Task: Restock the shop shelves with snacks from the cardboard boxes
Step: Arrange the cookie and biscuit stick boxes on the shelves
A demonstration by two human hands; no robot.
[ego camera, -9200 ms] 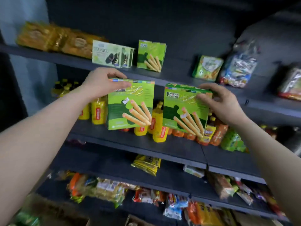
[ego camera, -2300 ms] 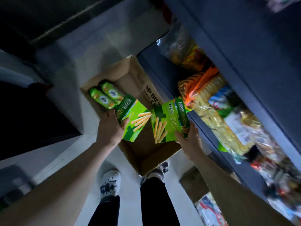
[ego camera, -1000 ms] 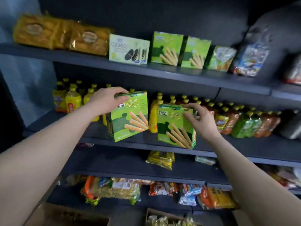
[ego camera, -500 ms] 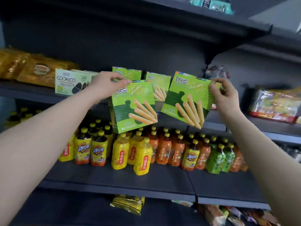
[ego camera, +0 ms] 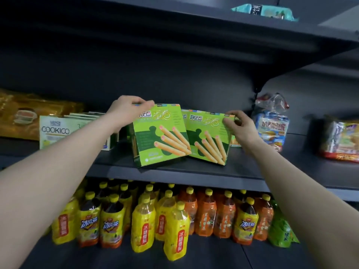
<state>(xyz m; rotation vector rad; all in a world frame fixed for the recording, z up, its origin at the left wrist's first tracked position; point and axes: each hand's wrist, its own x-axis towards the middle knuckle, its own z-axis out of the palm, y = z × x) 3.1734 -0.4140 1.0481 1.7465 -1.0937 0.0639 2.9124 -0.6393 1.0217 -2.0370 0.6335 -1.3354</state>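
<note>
Two green snack boxes printed with biscuit sticks stand side by side on the dark shelf [ego camera: 194,171]. My left hand [ego camera: 126,111] grips the top left corner of the left green box [ego camera: 161,136], which tilts a little to the left near the shelf's front edge. My right hand [ego camera: 240,129] pinches the top right corner of the right green box [ego camera: 208,138], which leans the other way. The boxes touch at their lower inner corners. Another green box of the same kind peeks out behind them. No cardboard box is in view.
White COOKICO boxes [ego camera: 56,133] and golden snack packs [ego camera: 25,115] stand to the left. Bagged snacks [ego camera: 272,125] and a red-edged pack [ego camera: 342,140] lie to the right. Yellow and orange drink bottles [ego camera: 159,220] fill the shelf below. A teal pack [ego camera: 262,11] lies on the top shelf.
Both hands have brought the two green boxes down from in front of the shelf onto its front, where their lower edges now rest. The view has tilted upward.
</note>
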